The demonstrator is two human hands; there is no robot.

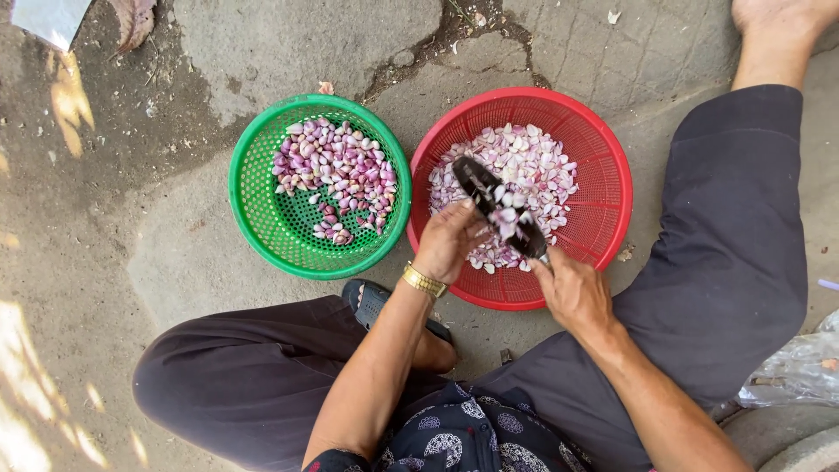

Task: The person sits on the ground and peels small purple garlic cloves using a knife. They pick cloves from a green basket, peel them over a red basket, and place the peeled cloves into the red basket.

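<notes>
My right hand [572, 293] grips the handle of a dark knife [494, 205] whose blade points up-left over the red basket [603, 166]. My left hand [450, 240], with a gold bracelet on the wrist, holds a small purple-white shallot against the blade. Cut pale shallot pieces [524, 166] lie heaped in the red basket. To its left stands a green basket [262, 218] with whole peeled purple shallots [336, 170] piled toward its upper right.
Both baskets sit on cracked concrete ground. My legs in dark trousers bend around them, one foot [778, 22] at the top right, a sandal [371, 301] below the baskets. A clear plastic bag [795, 367] lies at the right edge.
</notes>
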